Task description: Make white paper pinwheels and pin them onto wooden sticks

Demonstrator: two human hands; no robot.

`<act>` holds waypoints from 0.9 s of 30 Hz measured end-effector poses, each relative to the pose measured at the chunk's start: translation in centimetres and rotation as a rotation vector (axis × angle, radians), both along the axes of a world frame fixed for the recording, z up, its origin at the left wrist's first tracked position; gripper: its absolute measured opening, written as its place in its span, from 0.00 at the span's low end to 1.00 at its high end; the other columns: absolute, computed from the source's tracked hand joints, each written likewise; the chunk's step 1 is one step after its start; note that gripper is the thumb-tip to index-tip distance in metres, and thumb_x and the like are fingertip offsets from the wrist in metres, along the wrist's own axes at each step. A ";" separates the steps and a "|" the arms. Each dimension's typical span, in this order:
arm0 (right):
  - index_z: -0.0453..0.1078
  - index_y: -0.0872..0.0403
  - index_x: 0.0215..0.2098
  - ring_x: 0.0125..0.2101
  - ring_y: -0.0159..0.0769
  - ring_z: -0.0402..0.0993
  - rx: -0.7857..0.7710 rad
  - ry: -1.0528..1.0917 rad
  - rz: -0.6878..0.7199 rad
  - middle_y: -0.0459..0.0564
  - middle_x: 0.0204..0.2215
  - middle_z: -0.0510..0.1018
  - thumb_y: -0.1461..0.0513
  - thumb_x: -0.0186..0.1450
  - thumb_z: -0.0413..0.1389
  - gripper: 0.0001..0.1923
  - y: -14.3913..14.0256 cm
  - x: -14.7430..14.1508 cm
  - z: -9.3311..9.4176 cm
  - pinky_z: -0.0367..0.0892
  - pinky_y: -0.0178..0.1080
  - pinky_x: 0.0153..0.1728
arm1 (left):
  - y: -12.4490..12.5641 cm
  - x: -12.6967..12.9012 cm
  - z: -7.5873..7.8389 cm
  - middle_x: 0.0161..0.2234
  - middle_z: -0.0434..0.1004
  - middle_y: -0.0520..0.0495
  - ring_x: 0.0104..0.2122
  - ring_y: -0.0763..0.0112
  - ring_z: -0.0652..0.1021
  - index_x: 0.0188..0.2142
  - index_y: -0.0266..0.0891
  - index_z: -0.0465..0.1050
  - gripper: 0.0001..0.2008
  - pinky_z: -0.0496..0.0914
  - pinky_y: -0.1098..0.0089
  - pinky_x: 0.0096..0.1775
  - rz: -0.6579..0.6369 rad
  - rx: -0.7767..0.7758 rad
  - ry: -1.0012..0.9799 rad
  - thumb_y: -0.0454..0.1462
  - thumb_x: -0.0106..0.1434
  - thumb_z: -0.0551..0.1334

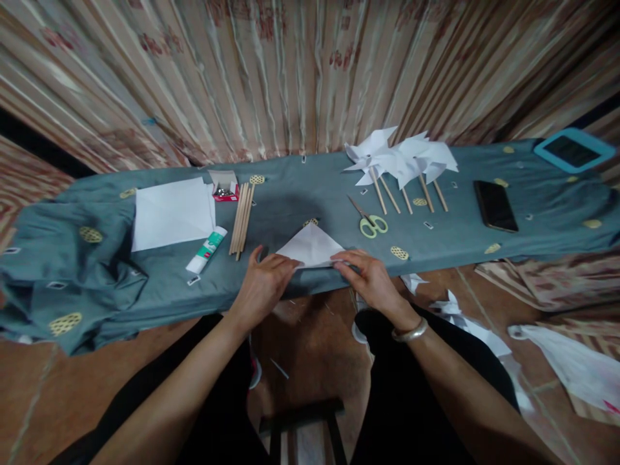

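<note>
A white sheet folded into a triangle (311, 245) lies at the near edge of a bench covered in grey-blue cloth (290, 194). My left hand (264, 284) presses its left corner with the fingers flat. My right hand (368, 278) presses the lower right edge, fingertips on the paper. A silver bangle sits on my right wrist.
Yellow-handled scissors (371, 223) lie just beyond the paper. Finished white paper pinwheels (400, 161) on sticks rest farther back. To the left are wooden sticks (242, 216), a glue tube (206, 250), a box of pins (223, 187) and white sheets (172, 213). A phone (495, 205) and a tablet (574, 150) lie right. Paper scraps litter the floor.
</note>
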State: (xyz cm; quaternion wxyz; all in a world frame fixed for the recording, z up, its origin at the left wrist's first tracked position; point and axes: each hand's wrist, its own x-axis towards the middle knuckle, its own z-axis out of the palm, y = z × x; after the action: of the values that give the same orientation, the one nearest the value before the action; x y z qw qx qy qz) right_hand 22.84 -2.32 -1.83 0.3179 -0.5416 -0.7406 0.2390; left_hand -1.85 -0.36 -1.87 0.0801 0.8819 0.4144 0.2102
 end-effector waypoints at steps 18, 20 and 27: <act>0.75 0.52 0.43 0.35 0.42 0.81 -0.106 0.059 -0.256 0.50 0.34 0.84 0.62 0.61 0.58 0.12 2.8 -1.3 0.1 0.74 0.42 0.39 | -0.9 4.4 -0.1 0.66 0.58 0.33 0.67 0.50 0.55 0.65 0.32 0.54 0.29 0.49 0.42 0.64 -0.054 0.045 0.186 0.39 0.67 0.57; 0.75 0.52 0.44 0.34 0.42 0.81 -0.105 0.040 -0.279 0.50 0.34 0.84 0.62 0.61 0.59 0.13 2.7 -1.4 0.1 0.74 0.43 0.39 | -1.0 4.4 -0.4 0.66 0.57 0.32 0.67 0.49 0.55 0.65 0.31 0.54 0.30 0.50 0.42 0.64 -0.048 0.022 0.201 0.41 0.67 0.57; 0.73 0.54 0.49 0.36 0.44 0.81 -0.098 -0.003 -0.339 0.53 0.37 0.83 0.61 0.61 0.58 0.17 2.2 -1.8 0.0 0.75 0.46 0.41 | -0.7 4.2 -0.7 0.66 0.56 0.28 0.67 0.48 0.56 0.64 0.28 0.54 0.31 0.51 0.42 0.63 -0.049 0.014 0.214 0.43 0.67 0.57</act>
State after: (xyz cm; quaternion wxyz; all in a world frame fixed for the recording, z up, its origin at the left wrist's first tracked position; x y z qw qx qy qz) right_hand 21.07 -0.13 -1.79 0.3256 -0.6739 -0.6267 0.2168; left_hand 2.39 -1.10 -2.59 0.0344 0.9097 0.3974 0.1155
